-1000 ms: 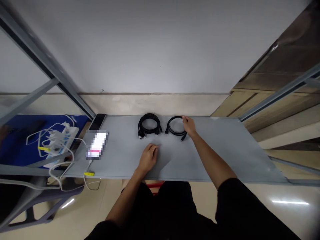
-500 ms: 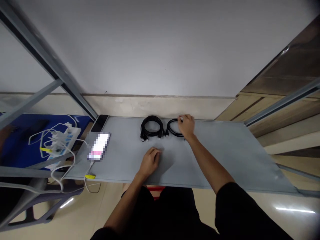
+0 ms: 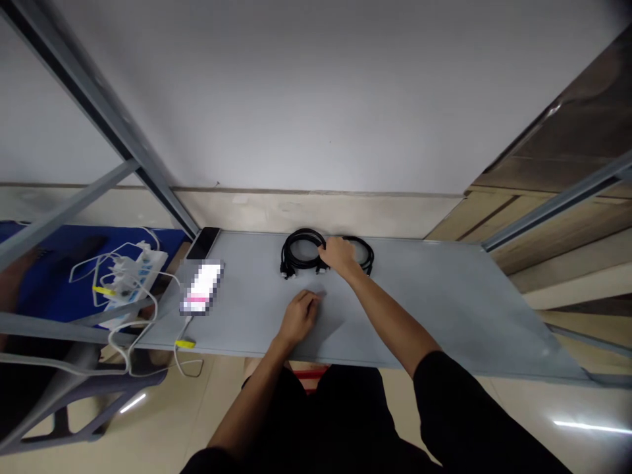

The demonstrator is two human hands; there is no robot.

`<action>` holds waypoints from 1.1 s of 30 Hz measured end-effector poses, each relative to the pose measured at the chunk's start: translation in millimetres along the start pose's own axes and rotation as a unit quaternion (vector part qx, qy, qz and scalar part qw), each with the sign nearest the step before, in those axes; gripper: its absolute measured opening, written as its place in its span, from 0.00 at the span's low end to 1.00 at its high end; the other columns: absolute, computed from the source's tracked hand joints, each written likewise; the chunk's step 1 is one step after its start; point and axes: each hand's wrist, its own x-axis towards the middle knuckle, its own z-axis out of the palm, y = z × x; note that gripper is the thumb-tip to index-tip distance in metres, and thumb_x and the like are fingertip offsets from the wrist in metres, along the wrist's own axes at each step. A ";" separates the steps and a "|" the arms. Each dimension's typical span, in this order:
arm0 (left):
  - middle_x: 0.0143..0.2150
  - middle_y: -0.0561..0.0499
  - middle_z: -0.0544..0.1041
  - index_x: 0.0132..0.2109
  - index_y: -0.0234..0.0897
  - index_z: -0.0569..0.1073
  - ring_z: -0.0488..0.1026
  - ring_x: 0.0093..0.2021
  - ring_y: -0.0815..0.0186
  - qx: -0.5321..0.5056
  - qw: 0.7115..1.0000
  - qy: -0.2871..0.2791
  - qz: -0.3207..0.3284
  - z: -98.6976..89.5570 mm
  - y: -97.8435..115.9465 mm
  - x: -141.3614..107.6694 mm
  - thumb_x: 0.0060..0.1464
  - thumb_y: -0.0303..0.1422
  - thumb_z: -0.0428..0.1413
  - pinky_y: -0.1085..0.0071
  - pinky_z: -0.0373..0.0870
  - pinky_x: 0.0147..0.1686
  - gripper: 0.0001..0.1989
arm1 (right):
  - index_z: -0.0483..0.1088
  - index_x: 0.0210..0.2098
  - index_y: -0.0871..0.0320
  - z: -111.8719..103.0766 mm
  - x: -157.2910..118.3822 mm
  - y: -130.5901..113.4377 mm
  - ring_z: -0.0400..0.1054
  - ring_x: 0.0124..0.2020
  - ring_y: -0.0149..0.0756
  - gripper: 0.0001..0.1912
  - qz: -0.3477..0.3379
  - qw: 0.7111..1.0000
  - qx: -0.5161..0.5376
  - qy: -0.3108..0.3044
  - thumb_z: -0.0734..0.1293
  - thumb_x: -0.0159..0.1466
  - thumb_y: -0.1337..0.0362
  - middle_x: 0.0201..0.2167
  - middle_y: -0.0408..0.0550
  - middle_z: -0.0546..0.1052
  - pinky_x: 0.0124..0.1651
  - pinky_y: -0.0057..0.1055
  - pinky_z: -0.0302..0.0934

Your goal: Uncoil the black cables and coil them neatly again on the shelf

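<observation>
You are resting your left hand [image 3: 299,317] on the gray shelf [image 3: 444,309], nearer than the cables, its fingers half bent with nothing visible in them. Your right hand [image 3: 340,255] is reaching to the right edge of the left black cable coil [image 3: 303,264], fingers bent; whether they are gripping it, you cannot tell. It is partly covering the right black cable coil [image 3: 370,254]. Both coils are lying along the shelf's far edge. Two phones [image 3: 203,244] are lying at far left.
</observation>
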 end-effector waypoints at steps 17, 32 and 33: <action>0.65 0.38 0.74 0.61 0.41 0.70 0.75 0.61 0.54 -0.207 0.915 0.285 -0.197 -6.3 22.8 -5.1 0.60 0.47 0.64 0.61 0.75 0.53 0.28 | 0.66 0.32 0.52 4.3 -90.7 20.2 0.50 0.17 0.28 0.16 -0.073 0.611 0.787 -0.033 0.67 0.60 0.47 0.19 0.32 0.55 0.23 0.29 0.58; 0.41 0.47 0.84 0.46 0.36 0.76 0.82 0.37 0.62 -0.484 0.778 0.196 -0.350 -6.6 60.9 -8.5 0.43 0.32 0.71 0.66 0.79 0.37 0.22 | 0.79 0.46 0.53 42.8 -177.7 24.2 0.68 0.28 0.33 0.18 -0.101 0.682 0.719 -0.085 0.76 0.64 0.48 0.28 0.41 0.74 0.35 0.34 0.65; 0.40 0.47 0.83 0.44 0.36 0.76 0.82 0.39 0.61 -0.482 0.778 0.217 -0.340 -5.0 58.3 -8.2 0.42 0.32 0.71 0.66 0.79 0.39 0.21 | 0.79 0.45 0.54 45.7 -178.3 24.0 0.69 0.28 0.34 0.19 -0.096 0.682 0.720 -0.083 0.76 0.64 0.47 0.28 0.41 0.74 0.34 0.34 0.66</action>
